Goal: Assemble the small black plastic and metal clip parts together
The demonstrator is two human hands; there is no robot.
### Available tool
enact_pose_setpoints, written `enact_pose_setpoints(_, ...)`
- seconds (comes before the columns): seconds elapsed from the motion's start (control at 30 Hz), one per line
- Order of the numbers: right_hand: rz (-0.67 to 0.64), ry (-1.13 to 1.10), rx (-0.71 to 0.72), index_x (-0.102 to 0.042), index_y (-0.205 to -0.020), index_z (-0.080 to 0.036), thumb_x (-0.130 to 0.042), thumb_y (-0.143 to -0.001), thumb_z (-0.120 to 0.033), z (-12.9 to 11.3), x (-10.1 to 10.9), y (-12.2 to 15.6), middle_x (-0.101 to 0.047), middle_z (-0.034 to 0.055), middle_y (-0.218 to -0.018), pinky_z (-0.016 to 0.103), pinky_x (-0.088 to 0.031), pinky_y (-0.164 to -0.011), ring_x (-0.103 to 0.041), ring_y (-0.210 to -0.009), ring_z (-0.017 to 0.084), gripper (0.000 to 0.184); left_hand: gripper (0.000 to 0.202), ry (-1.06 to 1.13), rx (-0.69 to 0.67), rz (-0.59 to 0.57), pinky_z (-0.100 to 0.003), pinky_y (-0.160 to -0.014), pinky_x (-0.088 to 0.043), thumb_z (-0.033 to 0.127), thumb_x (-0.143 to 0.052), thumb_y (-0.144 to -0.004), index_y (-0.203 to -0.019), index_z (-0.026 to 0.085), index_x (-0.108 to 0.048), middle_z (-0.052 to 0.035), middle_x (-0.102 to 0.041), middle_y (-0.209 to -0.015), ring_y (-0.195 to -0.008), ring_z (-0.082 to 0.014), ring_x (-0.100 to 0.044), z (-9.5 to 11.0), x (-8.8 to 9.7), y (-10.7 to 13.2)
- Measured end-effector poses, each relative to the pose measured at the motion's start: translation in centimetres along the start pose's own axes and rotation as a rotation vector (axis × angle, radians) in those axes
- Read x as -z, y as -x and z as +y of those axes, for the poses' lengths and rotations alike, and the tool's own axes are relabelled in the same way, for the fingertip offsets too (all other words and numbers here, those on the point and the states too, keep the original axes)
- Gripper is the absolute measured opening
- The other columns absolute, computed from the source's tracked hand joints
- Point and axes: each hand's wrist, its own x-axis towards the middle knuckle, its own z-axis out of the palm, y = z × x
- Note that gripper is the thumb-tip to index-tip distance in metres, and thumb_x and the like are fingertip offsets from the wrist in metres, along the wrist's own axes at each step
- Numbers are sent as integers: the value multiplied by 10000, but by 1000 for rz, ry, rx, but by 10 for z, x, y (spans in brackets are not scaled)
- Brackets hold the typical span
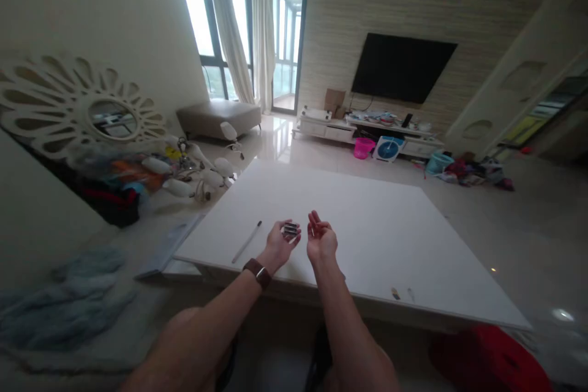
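Over the near part of the white table (362,214), my left hand (277,245) is closed around a small dark-and-silver striped block (290,229), perhaps a set of batteries. A brown-strapped watch sits on that wrist. My right hand (322,244) is beside it, slightly apart, palm turned up. Its fingers are curled, with thumb and fingertips close together; whatever they pinch is too small to make out. Left of my hands lies a slim, pale pen-like stick (247,242) with a dark tip.
Near the table's front right edge lie a small brownish piece (395,293) and a small clear piece (411,294). A red object (491,358) stands below that corner. A white lamp fixture (206,177) is beyond the left edge. A TV cabinet (337,133) stands at the back wall.
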Motion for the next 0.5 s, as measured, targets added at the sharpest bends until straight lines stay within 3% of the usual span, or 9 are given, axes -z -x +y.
enact_pose_setpoints(0.17, 4, 101, 129, -494, -563, -198, -469, -587, -80, -19, 23, -6, -764, 26, -974, 307, -496, -841, -674, -1073, 185, 123, 81, 98, 142, -51, -230, -574, -515, 74, -521, -831, -825, 117, -590, -100, -663, -775, -612, -128, -635, -28, -8, -7)
enact_pose_setpoints(0.33, 83, 274, 126, -632, -670, -204, -484, -622, -148, -20, 28, -22, -743, 46, -1059, 334, -509, -837, -655, -1071, 206, 165, 196, 112, -36, -174, -307, -690, -569, 144, -613, -857, -1052, 154, -633, -62, -666, -892, -722, -151, -675, -27, -24, -17)
enact_pose_setpoints(0.5, -31, 432, 96, -717, -855, -192, -559, -617, -165, 1, 21, -30, -740, 52, -980, 296, -516, -768, -661, -920, 189, 287, 233, 22, -35, -212, -322, -679, -580, 214, -678, -835, -1054, 139, -653, -82, -679, -894, -738, -146, -649, -25, -28, -26)
